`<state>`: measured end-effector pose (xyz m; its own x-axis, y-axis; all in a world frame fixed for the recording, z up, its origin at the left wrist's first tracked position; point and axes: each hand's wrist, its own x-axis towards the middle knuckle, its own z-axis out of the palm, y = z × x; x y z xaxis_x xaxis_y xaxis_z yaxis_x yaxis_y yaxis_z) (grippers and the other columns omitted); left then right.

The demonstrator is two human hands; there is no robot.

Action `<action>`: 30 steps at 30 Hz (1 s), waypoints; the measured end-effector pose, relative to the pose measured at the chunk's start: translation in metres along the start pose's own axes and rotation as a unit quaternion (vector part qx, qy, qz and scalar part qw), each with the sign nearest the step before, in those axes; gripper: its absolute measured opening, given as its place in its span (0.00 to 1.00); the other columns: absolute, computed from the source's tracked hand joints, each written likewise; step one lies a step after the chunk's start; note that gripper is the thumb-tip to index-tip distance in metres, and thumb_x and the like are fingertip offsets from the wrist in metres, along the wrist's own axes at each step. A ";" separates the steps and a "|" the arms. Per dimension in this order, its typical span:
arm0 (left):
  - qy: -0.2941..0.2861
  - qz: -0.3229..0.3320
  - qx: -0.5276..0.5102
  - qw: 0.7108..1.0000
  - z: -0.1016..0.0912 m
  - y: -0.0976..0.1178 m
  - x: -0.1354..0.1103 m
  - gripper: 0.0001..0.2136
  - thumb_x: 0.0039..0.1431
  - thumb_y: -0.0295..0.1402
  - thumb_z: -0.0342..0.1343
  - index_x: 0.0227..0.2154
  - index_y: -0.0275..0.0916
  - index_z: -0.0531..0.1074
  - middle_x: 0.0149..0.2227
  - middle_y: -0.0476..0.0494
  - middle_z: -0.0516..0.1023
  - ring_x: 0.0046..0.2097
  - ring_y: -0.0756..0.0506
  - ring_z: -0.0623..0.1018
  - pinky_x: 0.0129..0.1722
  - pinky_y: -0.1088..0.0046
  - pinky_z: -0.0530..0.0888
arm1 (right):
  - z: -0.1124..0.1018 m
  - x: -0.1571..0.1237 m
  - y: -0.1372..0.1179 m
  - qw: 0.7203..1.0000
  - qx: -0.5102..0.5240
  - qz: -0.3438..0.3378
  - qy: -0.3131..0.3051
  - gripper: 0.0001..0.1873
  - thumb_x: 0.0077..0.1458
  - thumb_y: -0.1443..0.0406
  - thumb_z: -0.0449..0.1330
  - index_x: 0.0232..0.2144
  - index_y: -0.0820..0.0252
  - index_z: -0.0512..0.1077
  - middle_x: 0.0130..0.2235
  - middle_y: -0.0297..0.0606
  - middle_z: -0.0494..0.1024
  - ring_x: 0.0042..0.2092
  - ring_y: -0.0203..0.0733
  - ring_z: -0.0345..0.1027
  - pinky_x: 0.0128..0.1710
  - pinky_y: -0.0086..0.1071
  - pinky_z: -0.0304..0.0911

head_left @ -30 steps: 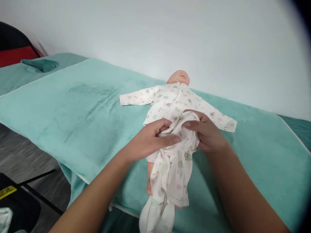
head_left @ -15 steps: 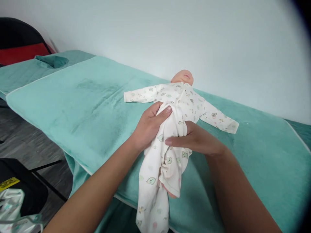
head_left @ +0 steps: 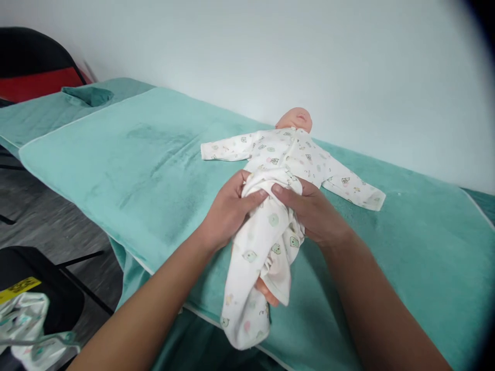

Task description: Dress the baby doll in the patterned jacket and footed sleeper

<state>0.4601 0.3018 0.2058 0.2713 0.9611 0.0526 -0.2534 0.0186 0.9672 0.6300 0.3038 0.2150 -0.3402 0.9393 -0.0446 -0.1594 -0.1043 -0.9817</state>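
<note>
A baby doll (head_left: 296, 119) lies on its back, its head toward the wall and its arms spread in a white printed top (head_left: 286, 149). Matching white printed pants (head_left: 253, 242) are on its legs and hang toward the near edge of the bed. My left hand (head_left: 228, 208) grips the left side of the pants' waistband, thumb on top. My right hand (head_left: 315, 211) pinches the waistband on the other side, its thumb close to the left one. One leg of the pants is bunched up, and a bit of the doll's foot (head_left: 266, 292) shows below its cuff.
The doll rests on a teal padded bed cover (head_left: 154, 154) beside a white wall. At left stand a black and red chair (head_left: 38, 62) and a black seat (head_left: 42, 288) with a printed cloth (head_left: 27, 324) on it. A raised cushion (head_left: 88, 95) lies on the far end.
My right hand has moved up from the bunched leg of the pants to the waistband. The pants have been drawn up slightly, and more of the doll's foot shows. The view has shifted a little.
</note>
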 end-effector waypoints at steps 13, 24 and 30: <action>-0.031 0.017 0.077 0.996 -0.001 0.008 0.005 0.13 0.57 0.44 0.61 0.36 0.39 0.72 0.34 0.49 0.75 0.34 0.49 0.73 0.34 0.75 0.69 | -0.008 -0.004 -0.003 0.996 -0.062 0.024 -0.063 0.13 0.50 0.60 0.68 0.38 0.60 0.76 0.37 0.37 0.80 0.40 0.43 0.74 0.38 0.34 0.70; -0.023 -0.063 -0.081 0.994 -0.004 0.006 -0.010 0.13 0.56 0.41 0.63 0.38 0.37 0.73 0.31 0.47 0.76 0.31 0.50 0.74 0.32 0.75 0.71 | -0.004 -0.005 -0.008 0.983 -0.135 0.029 -0.118 0.16 0.50 0.62 0.69 0.42 0.60 0.75 0.40 0.36 0.79 0.41 0.42 0.73 0.39 0.32 0.67; -0.016 -0.076 -0.112 0.991 0.000 0.004 -0.011 0.14 0.53 0.42 0.64 0.35 0.37 0.73 0.29 0.47 0.76 0.29 0.50 0.74 0.29 0.75 0.71 | -0.010 -0.008 -0.008 0.979 -0.101 0.052 -0.168 0.15 0.51 0.60 0.67 0.41 0.61 0.76 0.38 0.36 0.79 0.40 0.41 0.73 0.40 0.32 0.67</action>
<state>0.4562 0.2908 0.2094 0.3503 0.9334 -0.0775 -0.4067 0.2261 0.8851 0.6435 0.3006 0.2214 -0.6358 0.7631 -0.1160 0.0669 -0.0952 -0.9932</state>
